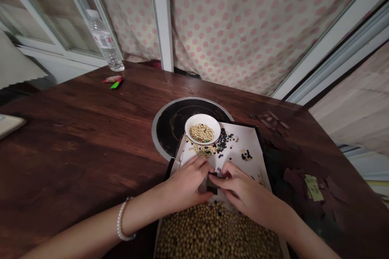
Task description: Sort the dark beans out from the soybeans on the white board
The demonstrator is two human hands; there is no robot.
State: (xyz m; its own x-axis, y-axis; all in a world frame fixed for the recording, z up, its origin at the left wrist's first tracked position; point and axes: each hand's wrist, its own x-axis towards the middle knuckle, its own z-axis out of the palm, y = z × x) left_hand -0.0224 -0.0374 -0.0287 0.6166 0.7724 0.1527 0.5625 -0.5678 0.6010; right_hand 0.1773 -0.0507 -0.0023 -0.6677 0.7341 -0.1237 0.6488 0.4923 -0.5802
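Observation:
Over the middle of a white-lined shallow box (247, 139), both of my hands meet at a small dark flat piece (212, 184). My left hand (193, 180) is curled around its left side, fingertips at its upper edge and thumb below. From the other side, my right hand (240, 184) pinches it with the index finger lying across its top. The piece's kind cannot be made out. Tan beans (212, 230) fill the near end of the box. Beyond my hands, black beads (225, 139) and a few coloured ones lie scattered beside a white bowl (217, 129) holding pale beans.
The box's far end overlaps a round black hotplate (164, 125) set in the dark wooden table (91, 149). A water bottle (106, 42) and small wrappers (114, 81) are at the back left. Yellow-green paper (314, 188) lies to the right. A dotted curtain (225, 28) hangs behind.

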